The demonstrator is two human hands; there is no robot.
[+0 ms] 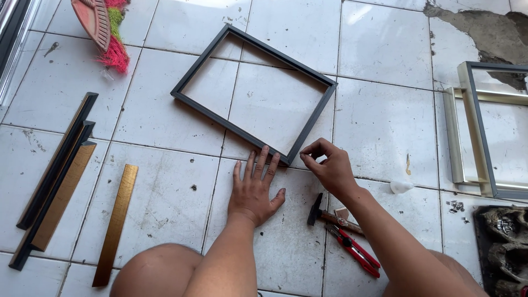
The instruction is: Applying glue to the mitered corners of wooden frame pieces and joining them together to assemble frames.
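A dark grey rectangular frame (204, 52) lies flat on the white tiled floor (165, 181). My left hand (254, 190) rests palm down on the tiles, fingers spread, its fingertips touching the frame's near corner. My right hand (328, 168) hovers just right of that corner with thumb and forefinger pinched together; whatever sits between them is too small to see. Behind my right wrist lie a hammer (319, 213) and red-handled pliers (357, 254).
Several dark and gold moulding strips (60, 176) lie at the left, one gold strip (116, 223) apart. A broom head (102, 22) is at top left. Silver and grey frames (476, 137) lie at right, with small metal bits (455, 206) and a dark tray (503, 247).
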